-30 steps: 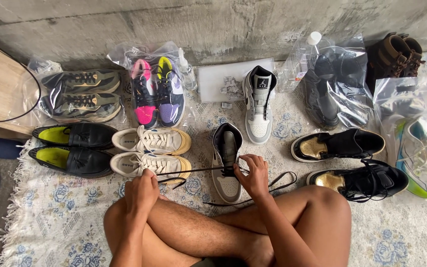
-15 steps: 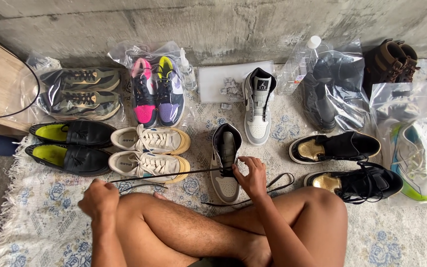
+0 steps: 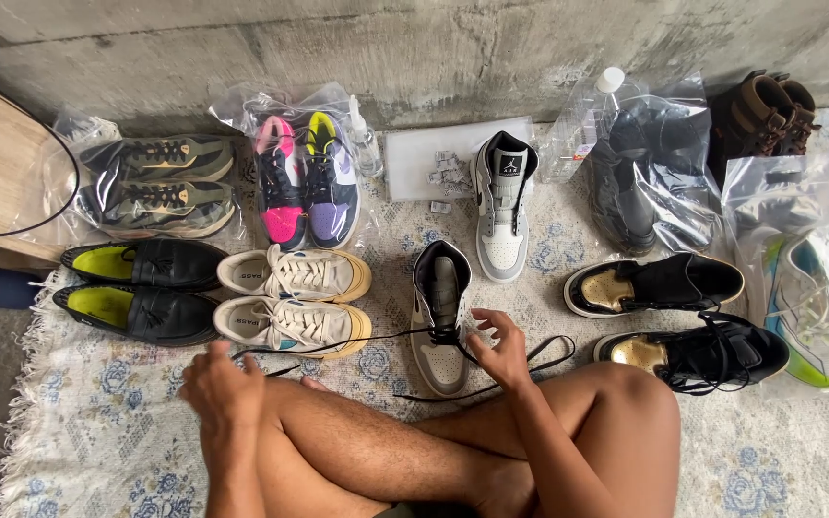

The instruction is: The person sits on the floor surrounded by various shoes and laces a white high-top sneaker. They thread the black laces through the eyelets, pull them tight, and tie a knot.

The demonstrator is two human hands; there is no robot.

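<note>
A grey and black high-top sneaker (image 3: 441, 321) lies at the centre of the frame on a pale floral rug (image 3: 79, 403), toe toward the viewer, directly in front of a seated person's crossed bare legs. A black lace (image 3: 357, 341) runs from the sneaker's eyelets leftward across the rug, and another stretch loops out to the right of the shoe.

The right hand (image 3: 503, 350) hovers at the sneaker's right edge, just below centre; its grip is loose, fingers spread apart, with the lace passing at the fingertips. The left hand (image 3: 223, 384) sits at lower left above the knee, blurred; its grip looks closed around the far end of the lace, though the blur leaves this uncertain.

Just left of the sneaker lies a pair of cream sneakers (image 3: 295, 302), and further left a pair of black loafers with yellow-green insoles (image 3: 136, 293). Directly above, toward the upper centre, stands the matching grey high-top (image 3: 504, 206). To the right are two black and gold sneakers (image 3: 664, 317).

Along the top, against a concrete wall (image 3: 414, 48), sit bagged pairs: olive trainers (image 3: 160, 187) at upper left, pink and purple shoes (image 3: 304, 182), dark shoes in clear plastic (image 3: 640, 182), and brown boots (image 3: 765, 115) at upper right. A bagged white and green shoe (image 3: 813, 307) lies at the right edge.
</note>
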